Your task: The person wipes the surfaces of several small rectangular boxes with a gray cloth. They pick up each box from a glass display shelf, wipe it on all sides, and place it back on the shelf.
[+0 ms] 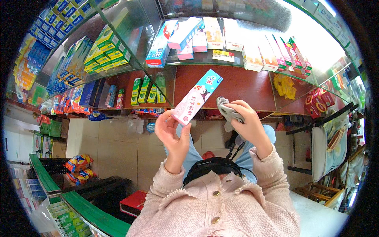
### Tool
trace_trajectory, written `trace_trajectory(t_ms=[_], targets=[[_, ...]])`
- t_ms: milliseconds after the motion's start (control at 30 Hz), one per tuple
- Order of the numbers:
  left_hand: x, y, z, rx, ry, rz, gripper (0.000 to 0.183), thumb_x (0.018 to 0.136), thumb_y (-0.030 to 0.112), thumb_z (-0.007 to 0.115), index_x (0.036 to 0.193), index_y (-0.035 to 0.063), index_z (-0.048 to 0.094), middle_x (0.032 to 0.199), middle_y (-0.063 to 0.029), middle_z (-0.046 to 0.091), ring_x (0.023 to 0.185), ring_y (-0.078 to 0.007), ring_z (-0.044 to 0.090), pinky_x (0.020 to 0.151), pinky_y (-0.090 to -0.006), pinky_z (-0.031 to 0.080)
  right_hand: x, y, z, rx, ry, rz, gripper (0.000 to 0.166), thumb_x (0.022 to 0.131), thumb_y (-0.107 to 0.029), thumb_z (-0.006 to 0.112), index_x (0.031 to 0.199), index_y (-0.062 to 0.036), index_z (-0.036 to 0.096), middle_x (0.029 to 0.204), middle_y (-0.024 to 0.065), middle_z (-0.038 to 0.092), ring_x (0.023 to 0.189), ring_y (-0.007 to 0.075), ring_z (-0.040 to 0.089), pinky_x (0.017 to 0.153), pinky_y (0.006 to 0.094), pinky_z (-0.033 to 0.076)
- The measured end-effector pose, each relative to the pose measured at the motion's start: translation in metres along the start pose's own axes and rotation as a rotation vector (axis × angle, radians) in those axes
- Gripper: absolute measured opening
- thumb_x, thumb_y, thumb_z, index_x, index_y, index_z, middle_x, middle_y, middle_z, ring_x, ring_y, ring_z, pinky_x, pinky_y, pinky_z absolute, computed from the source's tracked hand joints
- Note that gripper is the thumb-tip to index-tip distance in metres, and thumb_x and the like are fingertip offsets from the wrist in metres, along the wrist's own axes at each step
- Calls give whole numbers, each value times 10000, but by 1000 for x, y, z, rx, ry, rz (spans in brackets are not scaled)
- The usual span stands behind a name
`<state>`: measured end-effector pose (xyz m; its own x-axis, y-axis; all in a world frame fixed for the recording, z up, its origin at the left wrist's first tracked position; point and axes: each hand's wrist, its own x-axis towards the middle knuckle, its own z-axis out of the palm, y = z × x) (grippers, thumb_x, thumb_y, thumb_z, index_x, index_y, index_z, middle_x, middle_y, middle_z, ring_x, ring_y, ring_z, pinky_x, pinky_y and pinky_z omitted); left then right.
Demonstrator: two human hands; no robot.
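My left hand (174, 134) grips the lower end of a pink and blue toothpaste box (197, 96), which bears cartoon figures and writing. The box tilts up to the right, its printed face towards me. In my right hand (248, 121) is a bunched grey cloth (229, 112), to the right of the box and apart from it. Just beyond the hands, a glass shelf (192, 61) carries a row of toothpaste boxes. One blue and white box (186, 34) lies askew across its neighbours. A yellow price tag (223, 55) sits at the shelf's front edge.
Green boxes (144, 90) stand on the brown lower shelf (237, 86), with yellow packets (284, 86) to the right. Glass dividers separate the bays. A cushioned chair (328, 151) stands at right. Orange detergent bags (79, 167) lie at left, near a green-edged display case (91, 210).
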<state>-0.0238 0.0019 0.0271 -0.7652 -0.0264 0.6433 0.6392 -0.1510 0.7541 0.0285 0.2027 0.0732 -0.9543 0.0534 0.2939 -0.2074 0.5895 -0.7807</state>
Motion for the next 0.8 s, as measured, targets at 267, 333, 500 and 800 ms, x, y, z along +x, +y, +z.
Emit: trace_trajectory(t_ms=[267, 333, 500, 800], targets=[[9, 18, 9, 67, -82, -89, 469, 658, -47, 659, 1071, -17, 438, 1009, -102, 507, 910, -173, 539, 804, -285, 433, 5, -47, -7, 70, 24, -243, 445, 602, 40, 548, 1038, -43, 575, 1018, 133, 520, 906, 265, 551, 788, 314, 445], [9, 20, 11, 53, -151, -83, 471, 660, -47, 660, 1075, -19, 438, 1021, -104, 500, 918, -176, 535, 814, -284, 427, 8, -53, -1, 32, -15, -327, 447, 600, 21, 583, 1040, -55, 567, 1031, 122, 523, 910, 273, 547, 772, 328, 453], [5, 21, 9, 141, -217, 67, 521, 667, -53, 654, 1114, -21, 388, 1109, -168, 467, 980, -219, 520, 827, -309, 434, 17, -51, 14, 88, -58, -282, 438, 616, -5, 595, 1049, -65, 554, 1020, 121, 525, 907, 299, 538, 773, 354, 449], [8, 23, 10, 158, -187, 152, 565, 631, -59, 675, 1115, -17, 385, 1052, -192, 504, 938, -237, 535, 790, -337, 466, 19, -17, 17, 91, -2, -117, 383, 649, 8, 553, 1031, -15, 557, 988, 139, 531, 900, 290, 546, 792, 323, 438]])
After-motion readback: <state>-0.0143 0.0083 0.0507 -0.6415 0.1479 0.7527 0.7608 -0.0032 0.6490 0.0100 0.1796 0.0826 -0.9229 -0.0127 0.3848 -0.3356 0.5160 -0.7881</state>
